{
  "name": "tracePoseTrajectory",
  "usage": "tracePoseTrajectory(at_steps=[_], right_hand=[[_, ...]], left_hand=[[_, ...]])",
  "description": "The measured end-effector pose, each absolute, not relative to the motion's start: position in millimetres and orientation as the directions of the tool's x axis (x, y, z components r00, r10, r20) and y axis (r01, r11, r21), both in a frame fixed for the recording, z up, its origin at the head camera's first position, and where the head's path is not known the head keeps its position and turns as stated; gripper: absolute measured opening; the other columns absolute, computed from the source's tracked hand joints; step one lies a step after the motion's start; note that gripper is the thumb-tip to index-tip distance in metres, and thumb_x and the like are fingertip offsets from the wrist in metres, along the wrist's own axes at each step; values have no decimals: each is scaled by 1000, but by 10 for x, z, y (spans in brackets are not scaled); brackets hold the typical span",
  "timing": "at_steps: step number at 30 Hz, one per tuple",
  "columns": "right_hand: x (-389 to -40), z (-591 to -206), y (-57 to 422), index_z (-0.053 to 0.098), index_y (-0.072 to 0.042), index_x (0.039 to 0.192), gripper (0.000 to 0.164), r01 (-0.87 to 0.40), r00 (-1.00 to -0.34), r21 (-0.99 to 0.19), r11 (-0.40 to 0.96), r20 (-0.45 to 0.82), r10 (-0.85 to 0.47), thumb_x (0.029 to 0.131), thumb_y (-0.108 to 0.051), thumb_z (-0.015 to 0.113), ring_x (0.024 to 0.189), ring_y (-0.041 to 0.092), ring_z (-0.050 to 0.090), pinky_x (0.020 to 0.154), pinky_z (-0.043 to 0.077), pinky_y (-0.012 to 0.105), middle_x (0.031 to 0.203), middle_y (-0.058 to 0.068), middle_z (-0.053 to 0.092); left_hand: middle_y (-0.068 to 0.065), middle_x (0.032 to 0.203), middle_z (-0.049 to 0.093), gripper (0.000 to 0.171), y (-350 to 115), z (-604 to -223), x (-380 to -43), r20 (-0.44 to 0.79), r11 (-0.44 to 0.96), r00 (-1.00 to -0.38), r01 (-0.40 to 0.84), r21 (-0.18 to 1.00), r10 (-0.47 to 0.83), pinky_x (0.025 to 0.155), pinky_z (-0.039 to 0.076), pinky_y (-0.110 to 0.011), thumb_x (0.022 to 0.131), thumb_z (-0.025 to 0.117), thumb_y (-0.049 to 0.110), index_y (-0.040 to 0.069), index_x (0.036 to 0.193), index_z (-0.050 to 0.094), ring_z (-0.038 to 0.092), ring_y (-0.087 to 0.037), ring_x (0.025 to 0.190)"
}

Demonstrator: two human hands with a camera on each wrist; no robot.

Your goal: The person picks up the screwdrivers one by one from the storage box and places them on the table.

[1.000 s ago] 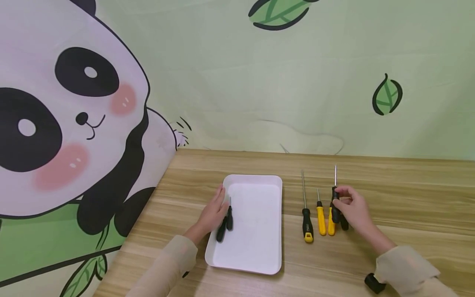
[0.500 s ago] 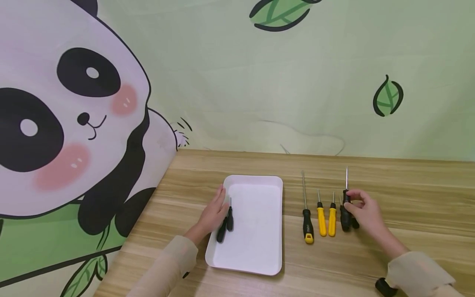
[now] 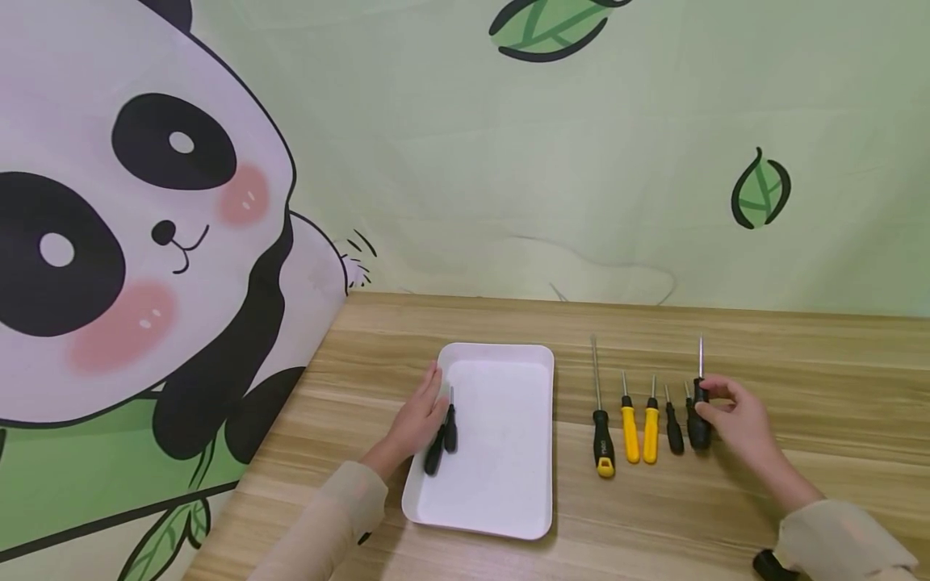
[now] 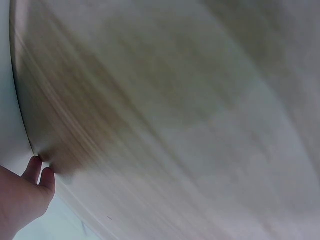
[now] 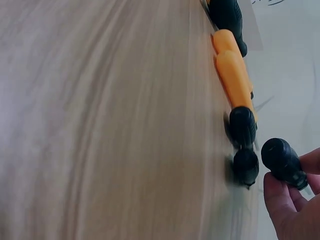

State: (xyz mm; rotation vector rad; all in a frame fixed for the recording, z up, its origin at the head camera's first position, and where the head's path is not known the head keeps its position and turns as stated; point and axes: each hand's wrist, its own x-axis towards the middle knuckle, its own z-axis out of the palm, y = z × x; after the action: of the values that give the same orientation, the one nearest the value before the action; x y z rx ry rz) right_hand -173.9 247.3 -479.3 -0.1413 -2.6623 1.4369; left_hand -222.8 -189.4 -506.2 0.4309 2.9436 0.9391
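Note:
My right hand (image 3: 737, 420) pinches the handle of a black screwdriver (image 3: 699, 415), its metal shaft pointing away from me. In the right wrist view the handle's rounded end (image 5: 276, 152) shows between thumb and fingers. Two smaller black screwdrivers, one nearer the middle (image 3: 674, 428) and one right beside the held tool (image 3: 689, 415), lie just left of it. At the white tray (image 3: 501, 516), my left hand (image 3: 414, 420) holds the left side, thumb over the rim and fingers along the outer wall. Inside the tray lie two black screwdrivers (image 3: 451, 428) near that wall.
Two yellow-handled screwdrivers (image 3: 630, 434) and a long black-and-yellow one (image 3: 602, 444) lie in a row between tray and right hand. Behind the wooden table (image 3: 835, 387) hangs a green backdrop (image 3: 436, 161) with a panda print.
My right hand has carried the black screwdriver to the right, from over a yellow handle past the small black screwdrivers, uncovering them. The left hand and tray stay in place.

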Motion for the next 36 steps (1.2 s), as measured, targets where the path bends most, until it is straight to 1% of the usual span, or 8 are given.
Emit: tracePoseTrajectory(at_steps=[8,13,15,19,20,27,32,36], right_hand=[[-1732,-4841,2596,50,8,111,32,60,-988,-817,574,33,150,81,-2,57,66,-15,45,56,46,15,103,29,55],[-1712,-4859,2639,51,9,109,31,67,-989,-786,614,30,147,80,-2,57,78,6,55,59,43,11,103,29,55],[-1708,-4875,2652,52,9,107,31,61,-988,-771,634,44,148,79,-1,58,79,4,53,60,39,9,101,29,56],[-1709,-4912,2676,53,8,105,30,72,-988,-758,649,37,152,77,-2,58,71,-12,38,61,37,11,98,27,57],[-1709,-4918,2680,53,8,105,30,76,-988,-758,648,30,152,77,-2,58,71,-12,38,60,37,12,97,27,57],[-1720,-4920,2696,53,10,105,30,114,-989,-756,645,-22,149,78,-2,58,73,5,46,57,40,16,94,25,57],[-1736,-4918,2699,52,10,104,30,127,-987,-745,655,-31,156,78,-4,58,74,10,48,56,39,17,91,22,57],[-1755,-4902,2704,51,12,105,33,139,-986,-737,661,-43,159,77,-5,57,73,13,52,56,40,17,91,26,58]], left_hand=[[-8,151,12,54,-1899,-5076,-2229,66,781,-961,257,569,269,109,22,-42,96,36,26,4,142,19,16,-23,138],[-8,151,12,54,-1904,-5085,-2234,65,782,-961,256,568,267,109,22,-43,96,36,26,4,142,19,17,-23,137],[-8,151,11,54,-1905,-5088,-2235,63,783,-962,254,568,266,109,23,-43,96,36,26,4,142,19,18,-23,137],[-8,151,11,54,-1904,-5085,-2235,61,783,-962,253,568,267,108,23,-43,96,36,26,4,142,19,18,-24,137],[-8,151,11,54,-1903,-5084,-2234,60,783,-962,253,568,267,108,23,-43,96,36,26,4,142,19,18,-24,137],[-7,151,11,55,-1897,-5066,-2223,53,787,-964,245,566,262,108,23,-43,95,37,26,4,142,18,19,-23,137],[-6,151,11,55,-1896,-5064,-2227,49,789,-964,241,564,259,107,25,-44,95,37,27,5,142,18,21,-24,136],[-6,152,11,56,-1895,-5072,-2232,47,791,-966,237,565,256,107,25,-44,95,38,27,5,142,18,21,-25,136]])
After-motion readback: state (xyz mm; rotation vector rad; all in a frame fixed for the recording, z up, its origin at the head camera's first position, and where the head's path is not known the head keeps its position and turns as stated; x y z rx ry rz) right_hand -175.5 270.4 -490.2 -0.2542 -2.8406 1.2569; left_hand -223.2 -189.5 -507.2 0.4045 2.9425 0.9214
